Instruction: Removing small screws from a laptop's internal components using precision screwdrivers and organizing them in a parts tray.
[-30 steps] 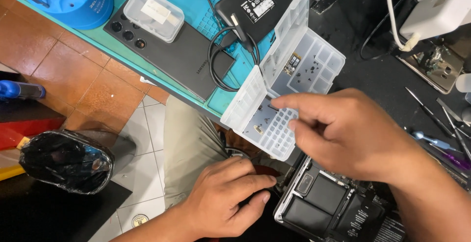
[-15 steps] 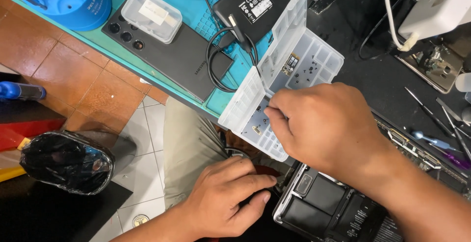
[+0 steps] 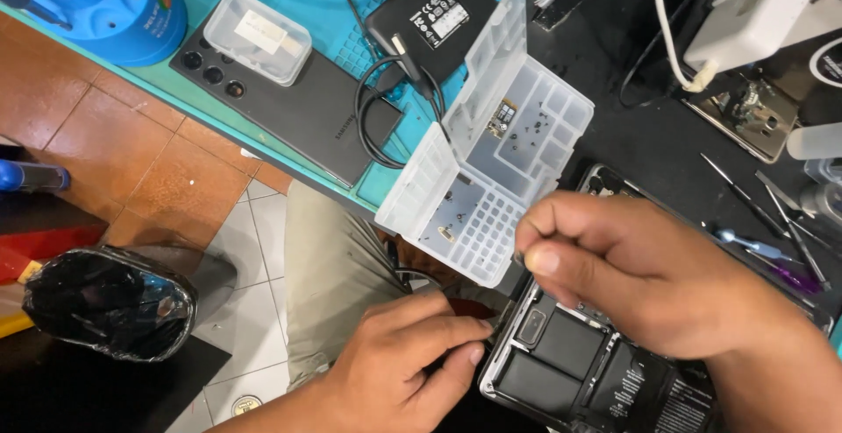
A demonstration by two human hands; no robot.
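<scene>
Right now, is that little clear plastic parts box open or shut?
Open. The clear parts box has its lid swung up behind it, and its small compartments lie uncovered, with tiny screws visible inside.

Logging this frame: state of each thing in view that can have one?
Parts organizer: lid open, small parts in compartments.
Opened phone: back off, insides exposed.
Black phone: face down, intact.
Small clear box: closed, resting on black phone.
Right hand: fingers pinched together.
Left hand: steadies opened phone's edge.
</scene>
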